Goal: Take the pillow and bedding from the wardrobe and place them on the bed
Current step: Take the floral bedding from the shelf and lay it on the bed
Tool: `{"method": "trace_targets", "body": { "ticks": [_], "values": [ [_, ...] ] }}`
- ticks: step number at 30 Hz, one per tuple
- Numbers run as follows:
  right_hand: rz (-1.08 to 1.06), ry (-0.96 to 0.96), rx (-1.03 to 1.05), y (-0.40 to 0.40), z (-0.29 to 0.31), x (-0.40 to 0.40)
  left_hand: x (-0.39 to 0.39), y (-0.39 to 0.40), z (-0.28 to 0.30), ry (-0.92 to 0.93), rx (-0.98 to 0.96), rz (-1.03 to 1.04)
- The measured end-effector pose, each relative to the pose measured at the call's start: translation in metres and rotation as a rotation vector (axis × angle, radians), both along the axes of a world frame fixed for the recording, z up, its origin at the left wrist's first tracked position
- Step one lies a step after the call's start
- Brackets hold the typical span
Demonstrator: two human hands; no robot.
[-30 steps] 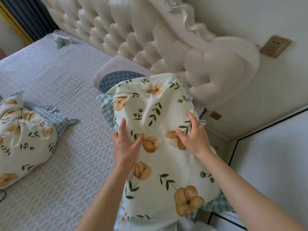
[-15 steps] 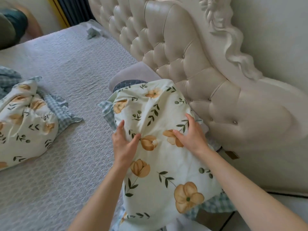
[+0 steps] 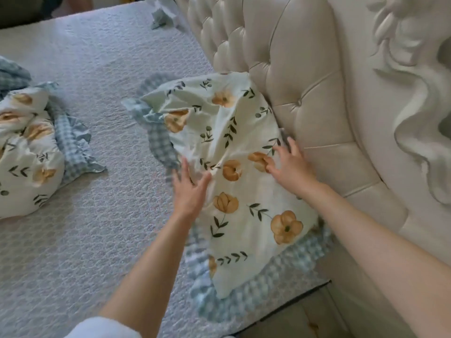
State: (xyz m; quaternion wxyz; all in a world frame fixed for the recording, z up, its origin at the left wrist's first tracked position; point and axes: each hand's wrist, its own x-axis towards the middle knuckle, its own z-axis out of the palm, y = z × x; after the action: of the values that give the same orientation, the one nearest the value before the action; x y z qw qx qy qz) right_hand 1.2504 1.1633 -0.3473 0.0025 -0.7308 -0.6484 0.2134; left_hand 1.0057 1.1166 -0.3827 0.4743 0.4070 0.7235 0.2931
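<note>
A cream pillow (image 3: 239, 132) with orange flowers and a blue checked frill lies on the bed (image 3: 97, 240) against the tufted headboard (image 3: 292, 69). My left hand (image 3: 190, 189) rests flat on its left side with fingers spread. My right hand (image 3: 290, 164) presses on its right side beside the headboard, fingers apart. Neither hand grips the cloth. A second floral pillow (image 3: 26, 152) of the same pattern lies at the left of the bed.
The bed has a pale textured cover. A small crumpled cloth (image 3: 161, 15) lies at the far end by the headboard. A dark shape (image 3: 29, 8) shows beyond the bed's far edge. The floor (image 3: 292, 320) shows at the bottom right.
The pillow has dropped flat onto the bed and now hides the grey pillow beneath. Both hands have loosened from gripping to resting open on it. The view has swung left.
</note>
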Motion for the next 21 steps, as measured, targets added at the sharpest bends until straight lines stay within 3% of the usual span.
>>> {"method": "trace_targets", "body": {
  "ticks": [3,6,10,13,16,21],
  "values": [
    [-0.067,0.143,-0.305,-0.003,-0.046,0.013,0.02,-0.004,-0.044,-0.038,-0.263,-0.073],
    [-0.147,0.331,-0.401,-0.009,-0.073,0.026,0.033,-0.018,-0.074,0.044,-0.294,-0.131],
    [-0.248,0.393,-0.448,-0.006,-0.086,0.044,0.033,-0.029,-0.082,0.079,-0.172,0.055],
    [-0.279,0.447,-0.433,-0.007,-0.092,0.049,0.022,-0.033,-0.093,-0.111,-0.3,0.221],
    [-0.269,0.503,-0.387,-0.009,-0.094,0.048,0.018,-0.035,-0.097,-0.296,-0.354,0.221],
    [-0.264,0.396,-0.282,-0.029,-0.096,0.054,0.034,-0.033,-0.089,-0.314,-0.205,0.241]
  ]
}}
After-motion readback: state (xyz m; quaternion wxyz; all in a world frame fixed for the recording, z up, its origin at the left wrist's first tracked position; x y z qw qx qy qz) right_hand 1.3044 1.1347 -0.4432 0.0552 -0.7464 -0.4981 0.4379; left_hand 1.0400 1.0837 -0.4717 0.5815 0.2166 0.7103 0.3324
